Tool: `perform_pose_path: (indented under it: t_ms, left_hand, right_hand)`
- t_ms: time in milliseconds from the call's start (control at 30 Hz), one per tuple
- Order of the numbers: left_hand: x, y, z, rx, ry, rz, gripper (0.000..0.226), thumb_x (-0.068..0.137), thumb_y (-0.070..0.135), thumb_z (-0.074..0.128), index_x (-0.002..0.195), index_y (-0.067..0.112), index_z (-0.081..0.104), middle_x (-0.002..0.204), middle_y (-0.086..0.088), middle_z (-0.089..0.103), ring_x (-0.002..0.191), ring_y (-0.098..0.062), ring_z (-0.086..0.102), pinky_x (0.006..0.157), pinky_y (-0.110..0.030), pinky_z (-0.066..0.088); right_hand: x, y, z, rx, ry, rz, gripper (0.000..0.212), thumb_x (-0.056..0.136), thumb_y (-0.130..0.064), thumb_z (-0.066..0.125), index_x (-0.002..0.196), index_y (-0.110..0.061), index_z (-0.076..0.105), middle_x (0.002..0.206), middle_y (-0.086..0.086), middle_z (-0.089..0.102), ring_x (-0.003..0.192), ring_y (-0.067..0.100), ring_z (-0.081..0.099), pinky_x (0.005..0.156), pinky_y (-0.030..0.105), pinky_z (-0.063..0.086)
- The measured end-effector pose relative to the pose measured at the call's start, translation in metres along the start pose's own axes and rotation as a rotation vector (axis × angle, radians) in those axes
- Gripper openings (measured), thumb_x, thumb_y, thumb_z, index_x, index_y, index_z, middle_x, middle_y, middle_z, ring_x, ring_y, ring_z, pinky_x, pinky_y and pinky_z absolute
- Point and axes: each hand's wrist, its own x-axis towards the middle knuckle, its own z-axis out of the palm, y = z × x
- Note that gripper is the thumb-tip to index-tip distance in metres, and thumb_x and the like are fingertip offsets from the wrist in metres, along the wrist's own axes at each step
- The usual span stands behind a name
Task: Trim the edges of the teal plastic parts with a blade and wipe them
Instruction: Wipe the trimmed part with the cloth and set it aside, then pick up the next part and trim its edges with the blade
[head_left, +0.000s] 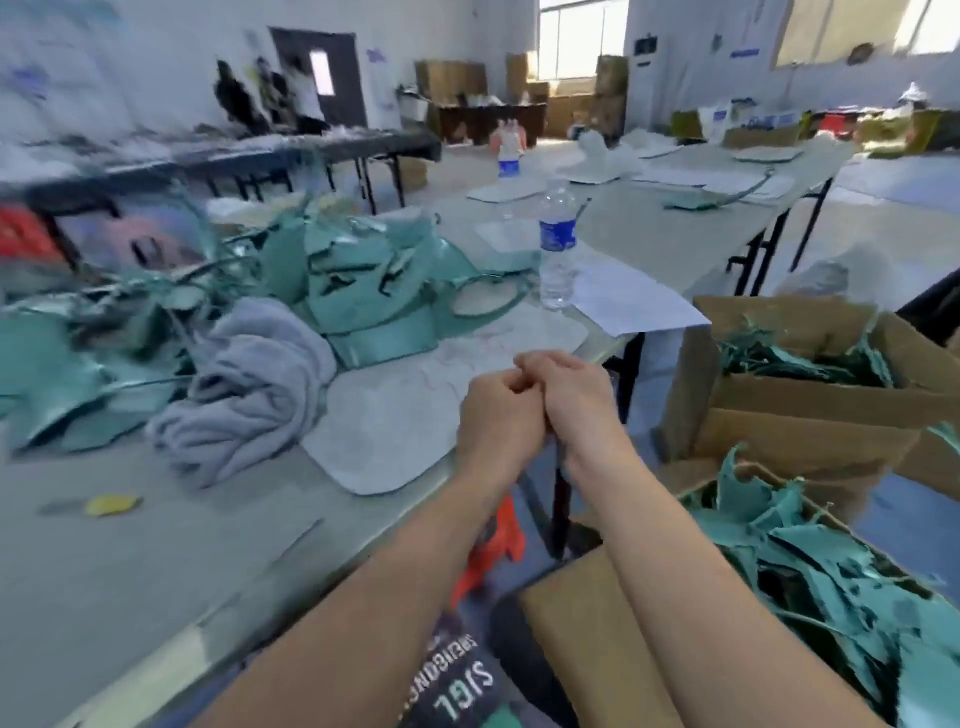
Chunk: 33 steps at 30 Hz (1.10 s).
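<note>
Head view: workshop, long grey surface. Left grip and right grip pressed together, fingers curled; whether anything is held, cannot tell. Teal plastic parts heaped at 10 o'clock, apart from grips; grey towel at 9 o'clock.

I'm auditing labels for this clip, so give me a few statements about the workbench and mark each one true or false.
1. The water bottle stands upright on the table. True.
2. The grey towel lies inside a box. False: it lies on the table, beside the teal parts.
3. The left hand and right hand touch each other. True.
4. The cardboard boxes are empty. False: they hold teal scraps.
</note>
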Motion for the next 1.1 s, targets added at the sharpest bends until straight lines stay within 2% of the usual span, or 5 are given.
perform_pose_path:
  t_ms: [300,500,633,900,1100]
  left_hand:
    - [0.016,-0.006,-0.238,0.408,0.41,0.061,0.021,0.086,0.017,0.055,0.093,0.024,0.073,0.083,0.002,0.072,0.081,-0.021,0.065,0.054,-0.028,0.035]
    - [-0.012,-0.058,-0.385,0.393,0.82,-0.01,0.015,0.08,0.027,0.066,0.076,0.039,0.074,0.063,0.018,0.069,0.063,-0.002,0.063,0.055,-0.017,0.043]
    - [-0.022,-0.109,-0.45,0.3,0.984,-0.207,0.017,0.081,0.028,0.071,0.069,0.041,0.07,0.069,0.018,0.072,0.075,-0.006,0.068,0.069,-0.025,0.051]
    - [-0.014,-0.195,-0.494,-0.075,1.069,-0.305,0.026,0.086,0.018,0.066,0.105,0.034,0.074,0.095,0.016,0.074,0.088,0.0,0.067,0.073,-0.017,0.047]
    - [-0.007,-0.21,-0.499,-0.096,1.084,-0.259,0.027,0.078,0.041,0.07,0.104,0.038,0.074,0.096,0.023,0.074,0.089,0.009,0.066,0.087,-0.025,0.055]
  right_hand:
    - [-0.051,-0.02,0.237,-0.035,-0.541,-0.126,0.03,0.093,0.003,0.053,0.086,-0.008,0.08,0.083,0.009,0.079,0.081,0.017,0.075,0.072,0.027,0.059]
    - [-0.091,-0.001,0.368,-0.159,-0.886,-0.094,0.021,0.094,-0.003,0.059,0.09,-0.009,0.078,0.083,0.01,0.078,0.075,0.017,0.073,0.065,0.028,0.059]
    - [-0.082,0.026,0.433,-0.393,-0.845,-0.167,0.024,0.087,-0.005,0.062,0.1,-0.017,0.079,0.093,0.006,0.078,0.077,0.016,0.065,0.071,0.03,0.054]
    - [-0.051,0.075,0.515,-1.176,-0.843,-0.566,0.046,0.092,-0.014,0.054,0.138,-0.021,0.053,0.127,0.012,0.067,0.118,0.035,0.06,0.094,0.037,0.05]
    - [-0.041,0.103,0.511,-0.71,-0.665,-0.544,0.041,0.088,-0.001,0.058,0.108,-0.032,0.076,0.107,-0.008,0.075,0.093,0.017,0.068,0.074,0.023,0.054]
